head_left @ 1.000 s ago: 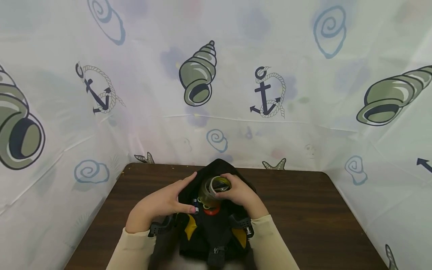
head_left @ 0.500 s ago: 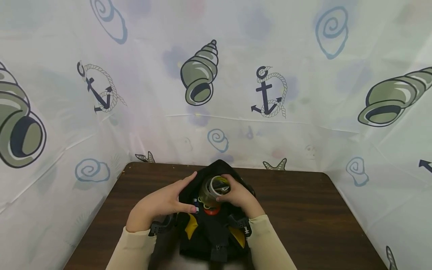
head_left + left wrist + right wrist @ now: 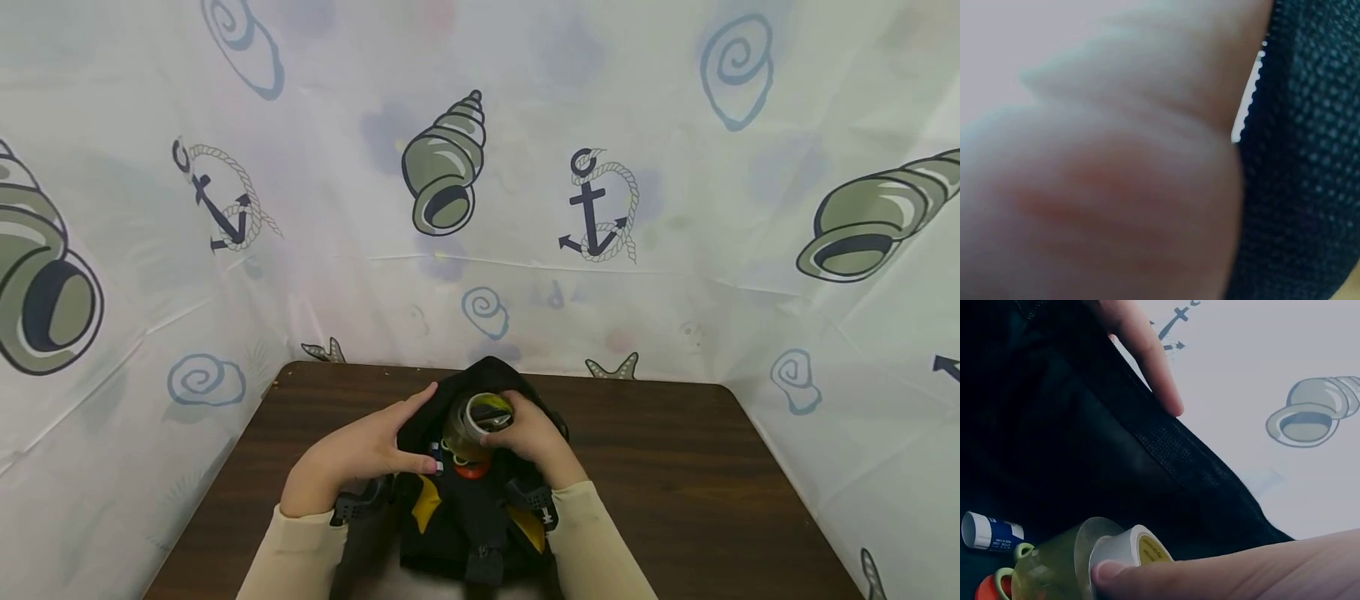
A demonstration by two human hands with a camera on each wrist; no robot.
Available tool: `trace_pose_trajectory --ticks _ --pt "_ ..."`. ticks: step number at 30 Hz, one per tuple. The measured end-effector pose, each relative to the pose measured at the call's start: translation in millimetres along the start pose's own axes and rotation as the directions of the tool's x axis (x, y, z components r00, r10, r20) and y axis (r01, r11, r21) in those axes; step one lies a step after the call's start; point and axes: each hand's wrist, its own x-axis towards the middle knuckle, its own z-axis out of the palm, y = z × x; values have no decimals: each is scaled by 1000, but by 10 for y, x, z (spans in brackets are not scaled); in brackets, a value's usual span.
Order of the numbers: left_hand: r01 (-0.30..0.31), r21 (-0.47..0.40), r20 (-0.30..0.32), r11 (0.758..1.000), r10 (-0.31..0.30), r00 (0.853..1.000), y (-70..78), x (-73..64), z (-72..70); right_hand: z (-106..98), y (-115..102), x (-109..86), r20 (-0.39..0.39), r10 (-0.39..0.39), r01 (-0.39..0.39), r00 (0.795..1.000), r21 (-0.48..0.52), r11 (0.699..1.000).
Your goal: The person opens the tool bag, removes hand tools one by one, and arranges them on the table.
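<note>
A black bag (image 3: 442, 550) with yellow patches stands open on the table in the head view. At its left edge is my left hand (image 3: 360, 450), index finger along the rim and thumb over the opening, so it holds that side; its other fingers are hidden. My right hand (image 3: 536, 429) grips a white roll of tape (image 3: 1124, 544), thumb on its outer face. The tape sits at the mouth of a translucent green cup (image 3: 1044, 565) with small ring handles. In the left wrist view, blurred skin lies against dark mesh fabric (image 3: 1310, 156).
Beside the cup in the bag lie a glue stick (image 3: 991, 531) with a blue label and a red-orange round piece (image 3: 471, 471). Under the bag is a dark wooden table (image 3: 675, 467). A white sheet (image 3: 525, 317) printed with shells and anchors surrounds it.
The right hand has shifted very slightly, staying on the tape. The front strap of the bag has settled a little; the left hand has not moved.
</note>
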Motion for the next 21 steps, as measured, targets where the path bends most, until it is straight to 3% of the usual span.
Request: trace_pose_trajectory --ticks 9,15,21 --pt "-1 -9 1 1000 1 1000 -11 12 7 -94 -145 -120 -48 -11 8 999 -79 997" --pt "-2 9 -7 1000 2 1000 -24 18 6 -224 -382 -246 -94 -87 76 992 -122 990" --pt "4 -9 -1 1000 -4 1000 -13 24 7 -335 -495 -373 -142 -130 116 981 -101 988"
